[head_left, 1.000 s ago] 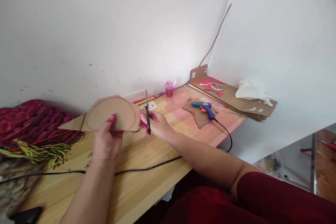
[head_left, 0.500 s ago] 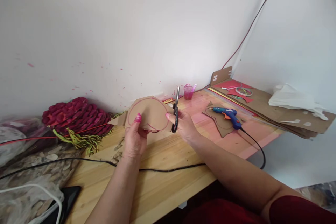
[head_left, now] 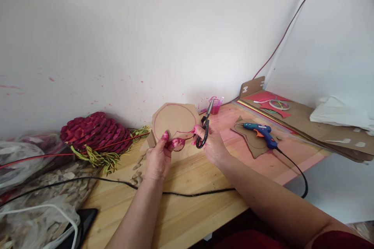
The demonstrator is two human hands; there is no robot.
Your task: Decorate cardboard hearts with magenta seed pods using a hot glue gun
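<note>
My left hand (head_left: 159, 155) grips the lower left edge of a cardboard piece (head_left: 173, 118), thumb on its front. A curved reddish outline is drawn on the cardboard, which is tilted up above the table. My right hand (head_left: 212, 144) pinches its lower right corner and also holds black-handled scissors (head_left: 206, 124), blades pointing up and away from the cardboard. Below the cardboard edge, beside my left fingertips, shows a small dark pink rounded piece (head_left: 179, 145); I cannot tell what it is or whether it is held. Pink stains mark my fingertips.
A blue glue gun (head_left: 260, 132) lies on cut cardboard (head_left: 248, 148) at right, its black cord crossing the table (head_left: 187, 214). Behind stands a cup of pink liquid (head_left: 215, 107). A magenta scaled object (head_left: 96, 134) and bags of shell-like pieces (head_left: 58, 186) are at left.
The cardboard has turned and tilted in my hands, so its outline sits differently and the dark pink piece shows beneath. The scissors now lean more to the right. The view has shifted slightly.
</note>
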